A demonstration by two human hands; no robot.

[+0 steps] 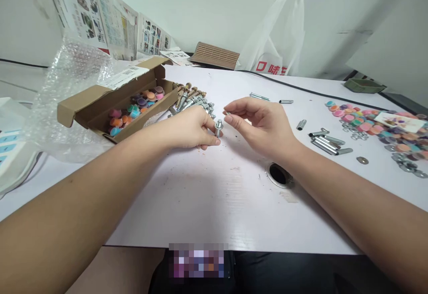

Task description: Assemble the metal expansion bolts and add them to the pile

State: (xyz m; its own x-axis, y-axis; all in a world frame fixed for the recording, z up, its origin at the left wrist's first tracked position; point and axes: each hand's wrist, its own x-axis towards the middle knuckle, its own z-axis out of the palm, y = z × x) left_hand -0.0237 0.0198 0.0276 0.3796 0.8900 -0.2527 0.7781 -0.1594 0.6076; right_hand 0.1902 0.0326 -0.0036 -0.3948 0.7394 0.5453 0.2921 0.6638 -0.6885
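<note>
My left hand [190, 128] pinches an upright silver bolt [218, 126] with a flange or washer near its top. Just to the right, my right hand [262, 120] has thumb and forefinger pressed together on a tiny piece, too small to name. The fingertips of the right hand are a little apart from the bolt. Behind the left hand lies a pile of silver and brass-coloured bolts [190, 99]. Several metal sleeves [326, 144] lie right of the right hand, with a lone washer [362, 160] beyond them.
An open cardboard box [90, 118] of coloured caps stands on the left, by bubble wrap [63, 89]. Loose caps [364, 122] and washers [408, 162] spread at right. A round hole [279, 174] opens in the white table [187, 205]. A black cable [301, 87] crosses the back.
</note>
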